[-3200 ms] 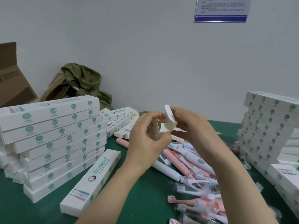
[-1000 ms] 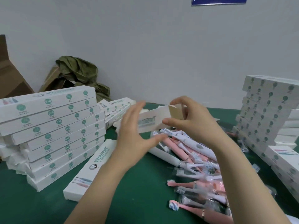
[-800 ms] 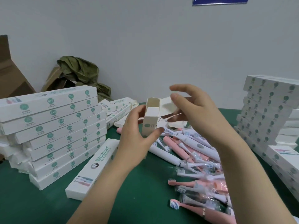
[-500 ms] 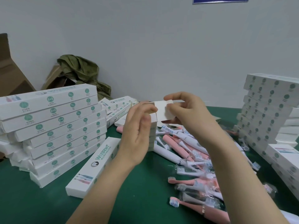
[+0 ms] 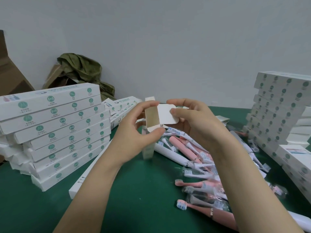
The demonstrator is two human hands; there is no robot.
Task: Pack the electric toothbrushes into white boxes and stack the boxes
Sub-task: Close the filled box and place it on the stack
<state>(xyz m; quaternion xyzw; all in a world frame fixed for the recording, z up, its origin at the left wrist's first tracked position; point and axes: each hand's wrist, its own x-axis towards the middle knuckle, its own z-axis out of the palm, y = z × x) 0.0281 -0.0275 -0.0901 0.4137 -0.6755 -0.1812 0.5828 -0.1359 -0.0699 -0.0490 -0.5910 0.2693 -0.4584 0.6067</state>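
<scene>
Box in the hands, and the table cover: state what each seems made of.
Box: thin paperboard, seemingly; smooth white outside, raw tan inside, flap folding at a crease. Table cover: green, matte, no glare; probably felt or a rubber mat, unclear which.

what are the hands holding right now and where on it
Both hold one white box, standing upright. The left hand grips it just below its open top end; the right hand pinches the top flap.

The white cardboard box, sideways a second ago, now stands on end. Its top flap, folded over a moment back, is swung wide open, pinched by the right hand; left hand grips the mouth.
</scene>
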